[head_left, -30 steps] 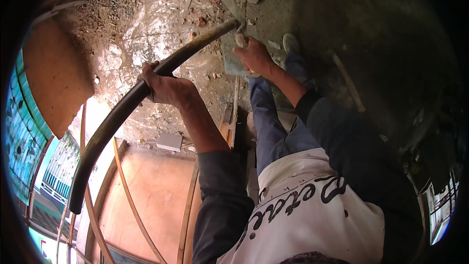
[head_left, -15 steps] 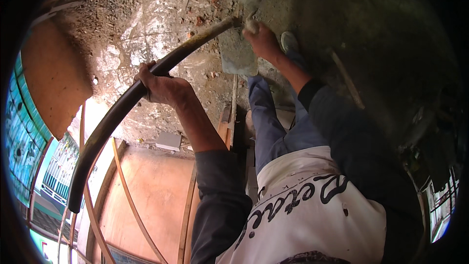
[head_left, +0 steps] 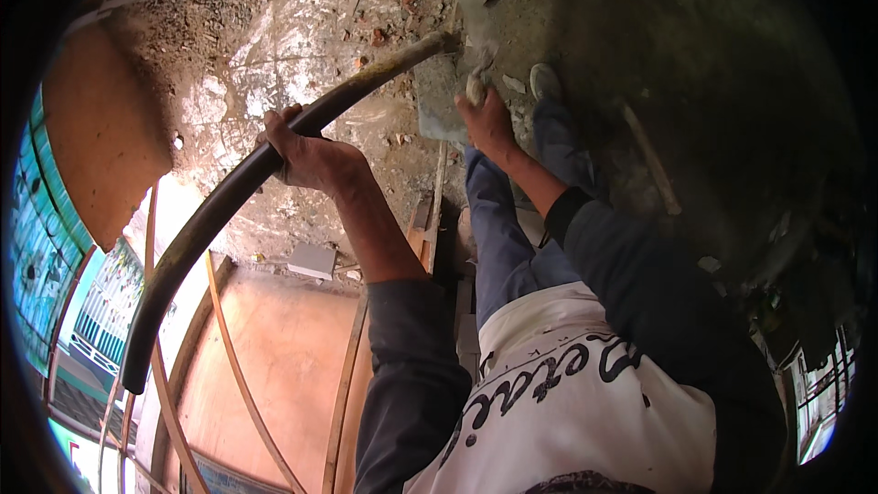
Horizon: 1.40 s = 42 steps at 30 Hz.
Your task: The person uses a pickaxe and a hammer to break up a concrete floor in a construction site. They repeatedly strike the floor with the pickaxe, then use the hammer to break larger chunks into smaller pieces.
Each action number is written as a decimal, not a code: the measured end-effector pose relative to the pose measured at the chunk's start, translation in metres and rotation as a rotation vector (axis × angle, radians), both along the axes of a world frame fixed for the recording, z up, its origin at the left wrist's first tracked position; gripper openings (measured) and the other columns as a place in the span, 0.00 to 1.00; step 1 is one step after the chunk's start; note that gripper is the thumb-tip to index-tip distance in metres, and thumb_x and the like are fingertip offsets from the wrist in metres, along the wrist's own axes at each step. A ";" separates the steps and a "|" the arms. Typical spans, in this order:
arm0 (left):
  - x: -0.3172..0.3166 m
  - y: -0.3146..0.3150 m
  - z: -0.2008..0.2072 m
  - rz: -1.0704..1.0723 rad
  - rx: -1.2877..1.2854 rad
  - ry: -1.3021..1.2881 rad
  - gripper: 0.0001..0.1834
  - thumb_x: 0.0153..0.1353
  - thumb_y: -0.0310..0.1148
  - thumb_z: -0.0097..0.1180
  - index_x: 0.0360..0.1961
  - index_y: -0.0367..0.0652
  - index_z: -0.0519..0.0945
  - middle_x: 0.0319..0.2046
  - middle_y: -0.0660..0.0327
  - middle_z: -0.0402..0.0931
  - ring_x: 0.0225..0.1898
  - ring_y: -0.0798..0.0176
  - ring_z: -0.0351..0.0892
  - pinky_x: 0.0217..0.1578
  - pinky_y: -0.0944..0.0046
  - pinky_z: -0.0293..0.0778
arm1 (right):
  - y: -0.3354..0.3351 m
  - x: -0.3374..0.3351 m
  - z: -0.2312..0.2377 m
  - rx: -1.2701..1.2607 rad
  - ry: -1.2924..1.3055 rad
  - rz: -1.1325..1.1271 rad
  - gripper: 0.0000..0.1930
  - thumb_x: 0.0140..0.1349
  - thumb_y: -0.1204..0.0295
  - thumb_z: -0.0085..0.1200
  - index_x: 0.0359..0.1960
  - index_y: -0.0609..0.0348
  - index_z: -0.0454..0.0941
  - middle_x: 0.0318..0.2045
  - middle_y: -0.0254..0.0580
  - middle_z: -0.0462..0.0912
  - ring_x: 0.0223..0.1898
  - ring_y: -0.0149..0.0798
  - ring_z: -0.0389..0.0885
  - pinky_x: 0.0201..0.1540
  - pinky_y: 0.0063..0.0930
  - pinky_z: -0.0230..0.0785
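Note:
My left hand [head_left: 315, 160] is closed around a long dark pole [head_left: 215, 192], about midway along it. The pole slants from the lower left to the upper middle, where its far end is yellowish and worn; its curve may come from the lens. My right hand [head_left: 489, 123] grips the pale handle of a trowel [head_left: 476, 86]. The trowel's grey, blurred blade points away from me, just right of the pole's far end. Beneath that end lies a flat grey slab [head_left: 437, 114], near my feet.
Rubble and broken brick [head_left: 378, 37] litter the dusty ground. A grey block [head_left: 312, 261] lies left of my legs. Orange-brown panels [head_left: 261, 348] with thin wooden strips stand at lower left. On the dark right side lies a long stick [head_left: 651, 157]. My shoe [head_left: 545, 82] is beside the slab.
My right hand has drawn back toward me with the trowel, uncovering more ground near the slab. My left hand still holds the pole, which has barely shifted.

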State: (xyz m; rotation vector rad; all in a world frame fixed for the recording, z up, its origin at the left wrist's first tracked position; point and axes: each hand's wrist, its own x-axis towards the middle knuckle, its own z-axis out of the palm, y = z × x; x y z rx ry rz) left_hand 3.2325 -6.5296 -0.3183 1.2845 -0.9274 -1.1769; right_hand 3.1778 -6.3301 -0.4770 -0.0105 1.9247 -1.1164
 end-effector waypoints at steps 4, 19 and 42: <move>0.001 -0.002 -0.002 -0.006 -0.009 -0.028 0.13 0.64 0.37 0.64 0.40 0.43 0.74 0.32 0.58 0.77 0.37 0.62 0.77 0.44 0.58 0.73 | 0.008 0.020 -0.002 0.149 -0.287 0.040 0.31 0.67 0.58 0.57 0.60 0.71 0.63 0.37 0.59 0.82 0.26 0.48 0.85 0.26 0.40 0.77; -0.001 0.007 -0.072 -0.244 0.196 0.073 0.09 0.61 0.34 0.62 0.39 0.43 0.79 0.38 0.61 0.79 0.47 0.64 0.75 0.51 0.57 0.70 | 0.056 -0.007 0.046 -0.001 -0.384 -0.173 0.26 0.65 0.63 0.60 0.59 0.65 0.68 0.22 0.37 0.74 0.15 0.32 0.73 0.16 0.30 0.68; -0.009 0.020 -0.116 -0.122 0.417 0.297 0.15 0.57 0.26 0.67 0.43 0.41 0.75 0.35 0.57 0.80 0.42 0.58 0.81 0.48 0.53 0.77 | 0.154 0.013 0.103 0.148 -0.540 0.192 0.29 0.67 0.59 0.58 0.61 0.65 0.64 0.30 0.48 0.80 0.16 0.36 0.76 0.18 0.34 0.69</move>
